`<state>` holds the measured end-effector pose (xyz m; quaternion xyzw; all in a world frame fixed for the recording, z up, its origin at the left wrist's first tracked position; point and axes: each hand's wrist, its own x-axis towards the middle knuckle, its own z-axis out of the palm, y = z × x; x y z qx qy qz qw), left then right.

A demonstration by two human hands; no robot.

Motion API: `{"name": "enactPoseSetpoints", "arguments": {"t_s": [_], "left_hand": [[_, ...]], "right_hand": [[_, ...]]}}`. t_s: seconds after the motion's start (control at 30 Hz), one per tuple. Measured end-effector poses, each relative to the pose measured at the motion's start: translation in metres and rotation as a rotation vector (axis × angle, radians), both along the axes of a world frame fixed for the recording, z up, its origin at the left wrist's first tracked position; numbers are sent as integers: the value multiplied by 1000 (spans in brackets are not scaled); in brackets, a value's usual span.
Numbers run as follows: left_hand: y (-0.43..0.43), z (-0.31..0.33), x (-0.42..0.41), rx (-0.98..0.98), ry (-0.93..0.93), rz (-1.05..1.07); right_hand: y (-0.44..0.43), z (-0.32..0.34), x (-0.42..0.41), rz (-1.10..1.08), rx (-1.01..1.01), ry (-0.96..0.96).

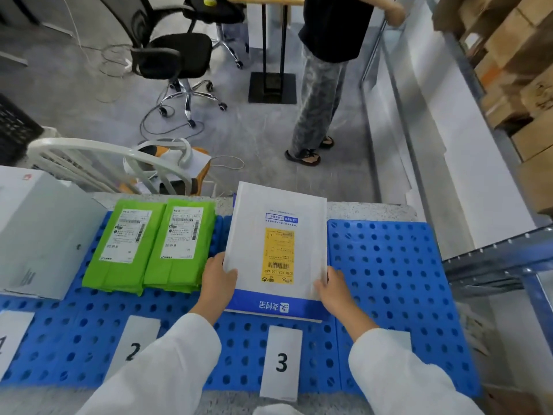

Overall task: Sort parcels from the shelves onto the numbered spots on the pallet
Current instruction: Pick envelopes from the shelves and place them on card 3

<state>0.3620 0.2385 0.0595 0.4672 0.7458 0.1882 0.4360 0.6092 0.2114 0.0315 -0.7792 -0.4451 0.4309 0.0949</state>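
**White mailer going down on spot 3**

Nearest me, the white paper card printed "3" [281,362] lies on the blue perforated plastic pallet [389,280]. A like card marked "2" [134,348] sits to its left.

Just past the "3" card are both hands in white sleeves. My left hand [217,283] grips the near left edge of the flat white mailer with a blue band and yellow shipping label [278,244], thumb laid on its top face. My right hand [335,290] takes the near right edge, fingers curled in against it. Both are closed narrowly on the parcel; neither is free.

The mailer lies in the column above the "3" card, its blue band toward me and its far end reaching past the pallet's back edge. I cannot tell whether it rests fully flat or is partly carried.

I judge it thin and light, with some bend across its length, and its smooth skin is likely to slide on the plastic. Holding the two long sides near one end suits it; a one-corner pinch would let it droop.

Further left, two green plastic-wrapped parcels [152,244] lie side by side above "2", touching. A white cardboard box [39,235] stands beyond them at the left edge.
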Motion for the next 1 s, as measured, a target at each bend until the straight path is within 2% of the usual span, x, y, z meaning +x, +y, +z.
{"name": "enactPoseSetpoints", "arguments": {"t_s": [0.1, 0.23, 0.33, 0.47, 0.63, 0.7, 0.77, 1.0], "left_hand": [[-2, -2, 4, -18, 85, -3], [-2, 5, 11, 19, 285, -86], [6, 15, 15, 91, 443, -268], [21, 29, 16, 183, 605, -557], [38, 60, 20, 322, 465, -906], [45, 74, 24, 304, 387, -1012], [49, 88, 31, 277, 342, -1075], [12, 125, 79, 465, 305, -1315]], "right_hand": [[-4, -3, -3, -1, -2, 7], [-3, 2, 4, 43, -52, 33], [0, 14, 11, 68, -69, 9], [10, 40, 7, 51, 21, -38], [3, 75, -7, 210, 158, -193], [-6, 89, -10, 218, 179, -190], [-17, 101, -9, 172, 190, -214], [-95, 140, 5, -73, 177, -329]]}}
